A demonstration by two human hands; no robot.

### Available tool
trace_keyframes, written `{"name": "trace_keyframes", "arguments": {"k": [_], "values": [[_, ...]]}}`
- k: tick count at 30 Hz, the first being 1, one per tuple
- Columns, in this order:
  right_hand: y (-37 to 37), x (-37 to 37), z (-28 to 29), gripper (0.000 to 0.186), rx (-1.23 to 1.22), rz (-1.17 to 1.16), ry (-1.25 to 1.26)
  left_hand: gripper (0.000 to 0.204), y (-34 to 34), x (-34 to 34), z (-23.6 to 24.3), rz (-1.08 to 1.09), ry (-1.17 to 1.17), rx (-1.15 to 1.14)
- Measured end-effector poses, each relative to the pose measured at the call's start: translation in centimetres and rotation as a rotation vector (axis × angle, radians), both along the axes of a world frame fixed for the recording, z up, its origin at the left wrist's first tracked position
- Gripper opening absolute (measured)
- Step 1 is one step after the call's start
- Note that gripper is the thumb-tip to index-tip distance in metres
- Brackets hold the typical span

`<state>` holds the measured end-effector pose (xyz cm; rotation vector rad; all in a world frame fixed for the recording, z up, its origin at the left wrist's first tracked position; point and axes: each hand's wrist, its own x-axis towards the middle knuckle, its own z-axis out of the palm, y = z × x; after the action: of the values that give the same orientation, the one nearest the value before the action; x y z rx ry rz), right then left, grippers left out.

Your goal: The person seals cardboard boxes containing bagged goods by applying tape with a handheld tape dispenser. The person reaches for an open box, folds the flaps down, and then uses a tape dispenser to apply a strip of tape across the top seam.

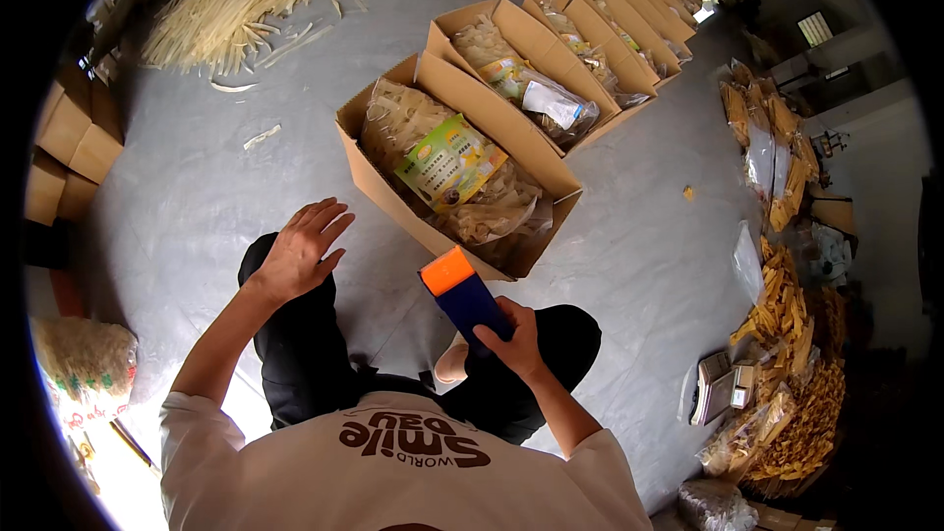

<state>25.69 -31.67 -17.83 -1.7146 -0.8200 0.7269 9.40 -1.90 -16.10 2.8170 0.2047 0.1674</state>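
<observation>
The right hand's [518, 338] fingers wrap round a dark-blue oblong object with an orange end [472, 309], perhaps a tool, near an open brown cardboard box [528, 163]. A printed green-and-yellow label [450, 164] shows inside. The left hand [298, 252] hovers, fingers loosely spread.

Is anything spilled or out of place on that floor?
Yes: a pale strip lies on the grey floor beyond the left hand, apart from the big heap of similar strips. A small yellowish scrap lies alone right of the boxes. Both look like strays.
</observation>
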Motion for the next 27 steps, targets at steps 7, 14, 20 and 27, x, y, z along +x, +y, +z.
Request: {"name": "trace_keyframes", "arguments": {"k": [7, 14, 20, 27], "values": [[-4.8, 2.3, -3.3, 0.04, 0.602, -0.595, 0.356, 0.05, -6.1, 9.8, -5.4, -0.22, -0.127, 0.196], [-4.5, 4.1, -1.9, 0.044, 0.682, -0.893, 0.353, 0.011, -6.2, 10.4, -8.8, -0.27, -0.012, 0.261], [-4.4, 3.1, -1.6, 0.028, 0.638, -0.887, 0.184, 0.009, -7.5, 4.0, -7.4, -0.32, 0.036, 0.208], [-3.7, 1.5, -0.9, 0.03, 0.539, -0.784, 0.048, 0.014, -10.7, -6.0, -4.3, -0.282, 0.407, 0.122]]}}
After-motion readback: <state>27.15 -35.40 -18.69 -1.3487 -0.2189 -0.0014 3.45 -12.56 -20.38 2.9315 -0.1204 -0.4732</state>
